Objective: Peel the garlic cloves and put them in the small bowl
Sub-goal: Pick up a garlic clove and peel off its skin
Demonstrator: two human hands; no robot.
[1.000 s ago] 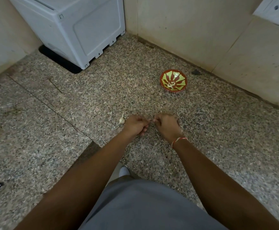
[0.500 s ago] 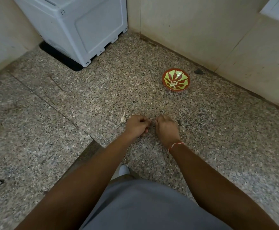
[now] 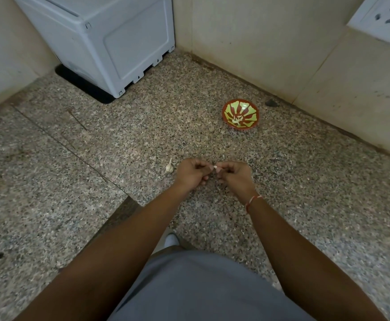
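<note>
Risk: garlic clove point(image 3: 215, 167) is tiny and pinched only at the fingertips; a hard tug on the skin could flick it onto the speckled granite floor point(image 3: 305, 181), where it would be hard to spot. The carry to the small bowl point(image 3: 240, 114) at 1 o'clock, well apart, could also drop it.

Left hand point(image 3: 190, 173) and right hand point(image 3: 233, 176) have fingers curled, tips meeting, both pinching the clove between them. Garlic bulb point(image 3: 169, 167) lies just beside the left hand, at its 9 o'clock. Bowl holds some pale pieces, likely peeled cloves.
</note>
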